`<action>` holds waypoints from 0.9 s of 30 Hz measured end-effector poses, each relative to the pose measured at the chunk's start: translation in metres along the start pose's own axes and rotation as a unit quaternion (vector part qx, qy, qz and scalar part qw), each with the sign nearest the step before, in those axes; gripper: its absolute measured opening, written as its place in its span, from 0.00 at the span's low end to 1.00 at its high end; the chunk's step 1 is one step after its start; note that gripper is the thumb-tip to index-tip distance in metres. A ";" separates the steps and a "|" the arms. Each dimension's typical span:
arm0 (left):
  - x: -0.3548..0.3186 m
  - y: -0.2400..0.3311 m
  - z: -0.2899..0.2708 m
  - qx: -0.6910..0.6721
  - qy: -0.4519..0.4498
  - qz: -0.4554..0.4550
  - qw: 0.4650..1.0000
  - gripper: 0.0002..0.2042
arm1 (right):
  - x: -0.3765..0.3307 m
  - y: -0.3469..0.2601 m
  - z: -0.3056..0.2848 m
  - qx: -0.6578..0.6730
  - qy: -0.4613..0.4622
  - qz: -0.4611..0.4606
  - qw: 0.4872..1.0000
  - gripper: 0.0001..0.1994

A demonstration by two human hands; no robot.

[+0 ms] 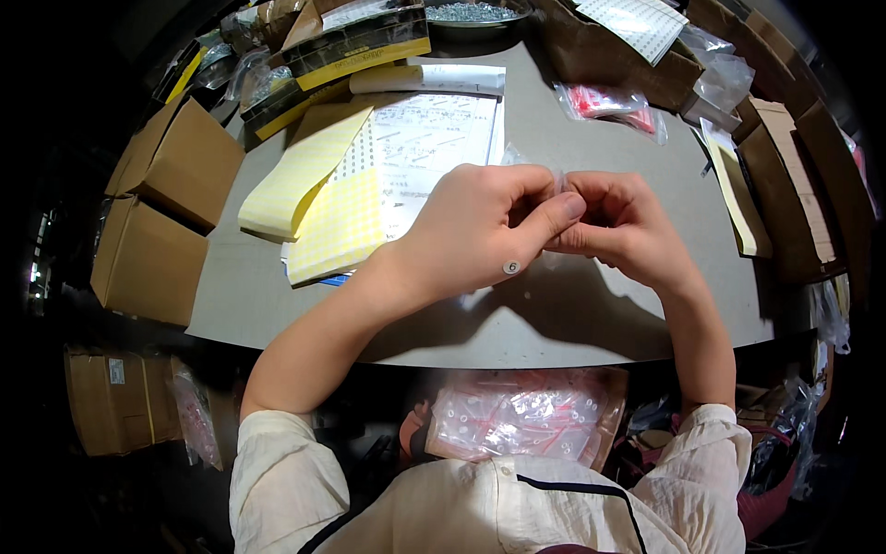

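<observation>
My left hand point(489, 208) and my right hand point(628, 224) meet above the grey table, fingertips together. Both are closed in a pinch on a small clear plastic bag point(515, 155), whose edges show behind and between the fingers. Most of the bag is hidden, and I cannot make out what is inside it. A small round white sticker point(511, 267) is stuck on my left hand near the base of the thumb. To the left of the hands lie printed sheets point(434, 138) and yellow sticker sheets point(337, 222), partly curled.
Cardboard boxes point(152, 258) stand along the left edge. A metal bowl of small metal parts point(475, 13) sits at the back. Bags with red contents point(609, 103) lie at the back right, near an open carton point(784, 175). Below the table edge is a box of clear bags point(517, 415).
</observation>
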State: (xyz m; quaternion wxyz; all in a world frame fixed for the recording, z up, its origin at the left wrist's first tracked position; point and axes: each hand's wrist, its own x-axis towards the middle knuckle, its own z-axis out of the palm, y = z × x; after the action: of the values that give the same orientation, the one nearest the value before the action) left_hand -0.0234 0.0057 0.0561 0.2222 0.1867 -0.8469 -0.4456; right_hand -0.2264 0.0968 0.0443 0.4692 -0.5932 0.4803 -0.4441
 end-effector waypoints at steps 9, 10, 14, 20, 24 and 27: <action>-0.002 -0.014 0.001 -0.053 0.062 0.064 0.995 0.13 | 0.002 -0.013 -0.003 -0.036 0.047 -0.049 0.997 0.11; -0.002 -0.012 0.004 -0.012 0.084 0.091 0.992 0.13 | 0.001 -0.009 -0.004 -0.125 0.093 -0.116 0.981 0.09; -0.002 0.000 0.000 0.071 0.117 0.062 0.989 0.13 | 0.004 -0.009 -0.010 -0.338 0.234 -0.249 0.877 0.05; 0.000 -0.014 0.010 0.036 0.122 0.021 0.992 0.12 | 0.005 -0.018 -0.005 -0.496 0.207 -0.343 0.771 0.07; -0.002 -0.006 0.018 0.089 0.149 0.054 0.983 0.09 | -0.002 -0.020 0.008 -0.599 0.229 -0.295 0.708 0.03; -0.002 -0.011 0.027 0.108 0.176 0.136 0.969 0.08 | -0.003 -0.008 0.006 -0.586 0.191 -0.238 0.751 0.06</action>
State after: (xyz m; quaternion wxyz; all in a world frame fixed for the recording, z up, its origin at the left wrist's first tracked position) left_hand -0.0350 0.0185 0.0327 0.4044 0.1683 -0.8552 -0.2771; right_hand -0.2193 0.1010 0.0504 -0.1924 -0.7499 0.5692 -0.2767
